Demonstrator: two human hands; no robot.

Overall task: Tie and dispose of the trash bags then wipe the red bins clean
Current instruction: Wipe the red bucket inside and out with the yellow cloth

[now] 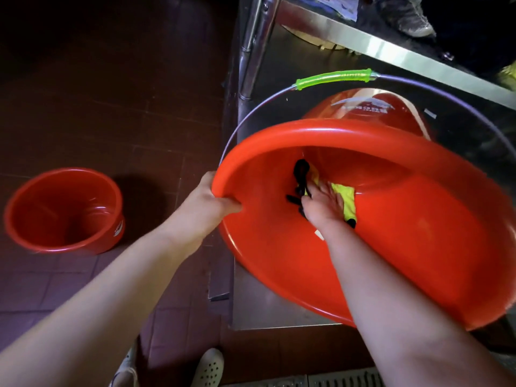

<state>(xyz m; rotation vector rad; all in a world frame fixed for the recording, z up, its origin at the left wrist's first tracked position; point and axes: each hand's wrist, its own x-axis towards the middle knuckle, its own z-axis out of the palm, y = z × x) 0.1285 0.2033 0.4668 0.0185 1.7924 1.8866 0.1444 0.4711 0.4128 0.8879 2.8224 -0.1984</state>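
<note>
A large red bin (405,247) lies tilted toward me on a low steel shelf, its mouth facing me. My left hand (212,202) grips its rim at the left side. My right hand (325,206) is deep inside the bin, pressing a yellow-green cloth with black trim (346,202) against the inner wall. The bin's wire handle with a green grip (333,78) arcs above it. A second red bin (64,210) stands upright on the floor at the left.
The steel shelf (268,303) belongs to a metal table whose leg (252,46) rises at the top centre. Another person's shoe (410,18) shows at the top right. My white shoes (208,368) are at the bottom, beside a floor drain grate (335,381).
</note>
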